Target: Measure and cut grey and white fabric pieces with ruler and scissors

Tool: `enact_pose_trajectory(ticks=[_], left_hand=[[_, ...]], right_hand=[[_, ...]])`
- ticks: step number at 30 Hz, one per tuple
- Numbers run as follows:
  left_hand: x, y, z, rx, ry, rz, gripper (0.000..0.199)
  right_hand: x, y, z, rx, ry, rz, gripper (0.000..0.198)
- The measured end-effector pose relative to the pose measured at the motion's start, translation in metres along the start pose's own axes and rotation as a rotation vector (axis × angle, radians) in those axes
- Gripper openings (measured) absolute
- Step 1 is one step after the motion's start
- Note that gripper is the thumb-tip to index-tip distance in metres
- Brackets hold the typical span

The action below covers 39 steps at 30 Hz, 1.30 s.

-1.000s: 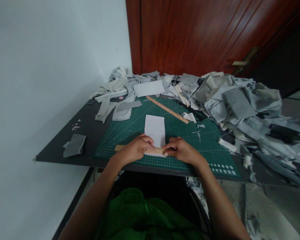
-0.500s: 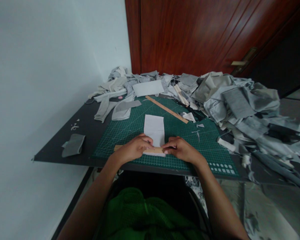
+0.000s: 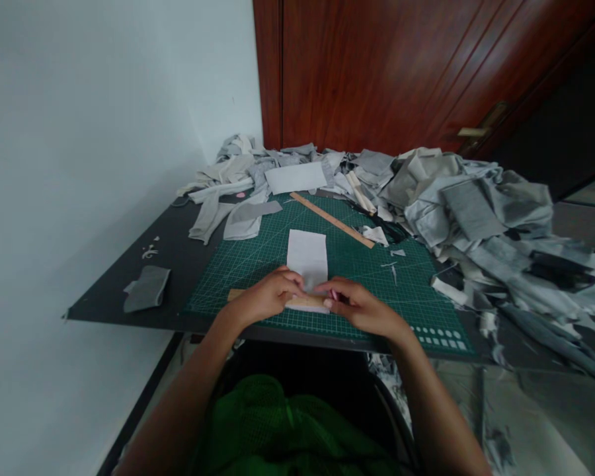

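A white piece of fabric [image 3: 307,254] lies lengthwise on the green cutting mat [image 3: 252,264]. Across its near end runs a light wooden ruler [image 3: 236,293]. My left hand [image 3: 274,292] is closed over that ruler, its fingertips pressing it against the cloth. On the other side, my right hand [image 3: 354,301] is at the ruler's right end, thumb and fingers pinched near the fabric's right edge. Something small and pinkish shows between those fingers, too small to name. The middle of the ruler is partly covered by my left hand.
A second wooden ruler [image 3: 332,220] lies diagonally farther back on the mat. Heaped grey and white fabric scraps [image 3: 476,205] fill the back and right of the dark table [image 3: 178,231]. A folded grey cloth [image 3: 147,289] sits at left, near the white wall.
My right hand has lifted slightly and its index finger has shifted left over the fabric. My left hand stays on the ruler. The whole view has shifted a little.
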<state>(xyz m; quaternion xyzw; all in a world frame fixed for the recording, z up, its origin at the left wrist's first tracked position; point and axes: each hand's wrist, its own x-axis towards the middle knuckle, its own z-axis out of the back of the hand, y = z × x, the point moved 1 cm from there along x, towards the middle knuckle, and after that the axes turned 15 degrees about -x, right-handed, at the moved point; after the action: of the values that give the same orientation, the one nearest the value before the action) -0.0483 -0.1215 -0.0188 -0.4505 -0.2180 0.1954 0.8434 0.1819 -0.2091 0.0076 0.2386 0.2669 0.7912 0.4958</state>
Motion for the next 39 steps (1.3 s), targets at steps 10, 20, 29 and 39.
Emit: enact_pose_trajectory(ticks=[10,20,29,39], left_hand=[[-0.002,-0.008,0.003,0.089,-0.050,-0.014,0.032],[-0.004,-0.005,0.004,0.191,-0.069,-0.001,0.025],[-0.003,-0.007,0.003,0.164,-0.068,0.035,0.029],[-0.004,-0.008,0.004,0.151,-0.073,0.040,0.028]], right_hand=[[0.003,0.014,-0.034,0.337,-0.061,-0.080,0.051],[0.001,0.046,-0.030,-0.110,-0.346,-0.080,0.016],[-0.013,0.041,-0.064,-0.584,-0.375,0.069,0.036],[-0.012,0.039,-0.072,-0.732,-0.409,0.037,0.032]])
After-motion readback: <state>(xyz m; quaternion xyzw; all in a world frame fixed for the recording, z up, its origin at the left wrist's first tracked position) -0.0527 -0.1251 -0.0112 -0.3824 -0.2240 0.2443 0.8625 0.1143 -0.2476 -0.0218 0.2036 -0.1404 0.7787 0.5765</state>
